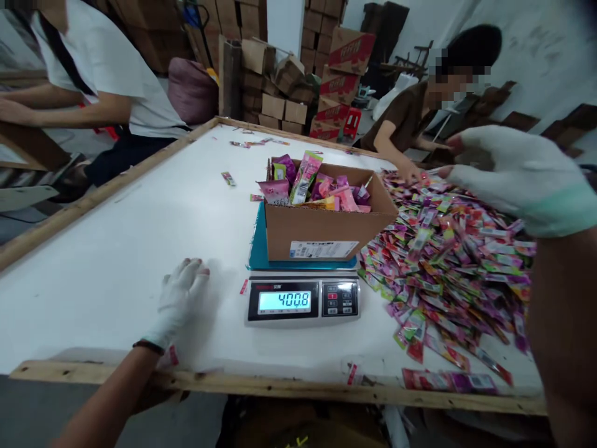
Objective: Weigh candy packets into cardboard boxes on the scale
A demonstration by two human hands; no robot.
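Note:
A cardboard box (pixel 326 233) filled with colourful packets stands on the blue plate of a digital scale (pixel 303 298), whose display reads 400.8. To the left of the scale, my left hand (pixel 181 298), in a white glove, lies on the white table with nothing in it. My right hand (pixel 508 174), also gloved, is raised over the big heap of small packets (pixel 448 267) right of the box. Its thumb and fingers are apart, with nothing visible between them.
Across the heap, a person in brown (pixel 396 121) reaches into the packets with one hand. Another person in white (pixel 112 81) sits at the left. A wooden rim (pixel 280 384) edges the table; stacked cartons (pixel 340 81) stand behind.

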